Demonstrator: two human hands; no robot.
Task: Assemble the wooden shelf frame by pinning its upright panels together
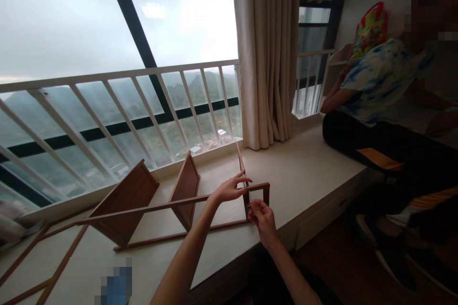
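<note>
A brown wooden shelf unit (143, 210) lies on its side on the pale window ledge, its boards standing up between long rails. My left hand (231, 189) rests at the joint between the upper rail and the right-hand board (246, 200), fingers stretched and apart around the board's edge. Just below, my right hand (263, 219) is closed in a pinch against that board. A thin, shiny metal piece (250, 197) pokes up from its fingertips; its exact kind is too small to make out. Farther left stand two wider boards, the middle one (185, 190) and the outer one (125, 202).
Another wooden frame (46, 267) lies at the ledge's left end. White railings (143, 100) and a beige curtain (266, 57) line the window. A person (386, 86) sits on the ledge at right. Drawer fronts (322, 214) run below the ledge's edge.
</note>
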